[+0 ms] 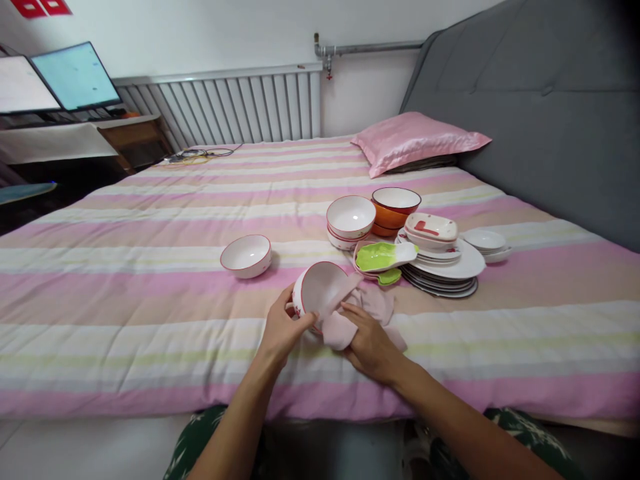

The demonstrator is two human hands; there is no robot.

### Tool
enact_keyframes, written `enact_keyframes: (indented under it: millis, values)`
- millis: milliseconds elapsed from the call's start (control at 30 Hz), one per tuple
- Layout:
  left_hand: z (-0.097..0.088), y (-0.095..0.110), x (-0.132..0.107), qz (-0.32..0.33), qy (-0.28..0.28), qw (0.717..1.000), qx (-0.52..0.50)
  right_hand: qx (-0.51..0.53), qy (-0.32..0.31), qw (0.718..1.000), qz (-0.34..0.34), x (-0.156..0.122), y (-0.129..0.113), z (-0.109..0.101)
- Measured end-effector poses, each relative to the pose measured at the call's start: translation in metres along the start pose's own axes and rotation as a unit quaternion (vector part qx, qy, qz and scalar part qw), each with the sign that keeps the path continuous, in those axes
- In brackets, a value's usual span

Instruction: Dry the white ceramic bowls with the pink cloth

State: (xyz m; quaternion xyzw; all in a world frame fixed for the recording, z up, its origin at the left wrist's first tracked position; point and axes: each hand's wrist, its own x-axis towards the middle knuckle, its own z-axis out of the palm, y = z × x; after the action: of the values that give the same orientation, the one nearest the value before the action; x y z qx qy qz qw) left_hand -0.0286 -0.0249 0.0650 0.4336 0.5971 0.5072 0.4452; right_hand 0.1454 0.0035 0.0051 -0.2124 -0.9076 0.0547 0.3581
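White ceramic-looking bowl (320,287) with a red rim: tilted, its mouth turned partly toward the viewer, low over the near part of the striped bedspread (150,293). The left hand (286,325) grips it by the left side, thumb at the rim, fingers around the outer wall. The right hand (369,339) is closed on a pale pink cloth (339,331), which laps over the bowl's right side. Whether the bowl's base touches the bedspread cannot be told.

Just beyond the cloth lies a green leaf-shaped dish (377,257). Right of it stand stacked plates (465,262), topped by small rectangular dishes (431,228). Behind are stacked red-rimmed bowls (351,217) and orange bowls (390,216); a single bowl (246,257) sits apart at left. Farther off: a pink pillow (420,137), grey headboard (530,87) and radiator (235,107).
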Motion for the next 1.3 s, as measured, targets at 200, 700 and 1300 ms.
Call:
enact_keyframes:
  millis: [200,700,1300]
  values:
    - [-0.003,-0.001,-0.001,0.019,0.016,1.000,0.013,-0.020,0.021,1.000,0.005,0.001,0.004,0.002]
    - [-0.025,0.010,0.003,0.000,-0.010,1.000,0.020,-0.017,-0.016,1.000,-0.001,0.003,0.001,-0.004]
    - [-0.031,0.009,0.002,-0.029,-0.081,0.995,-0.057,0.039,0.051,0.998,0.000,0.002,-0.002,-0.004]
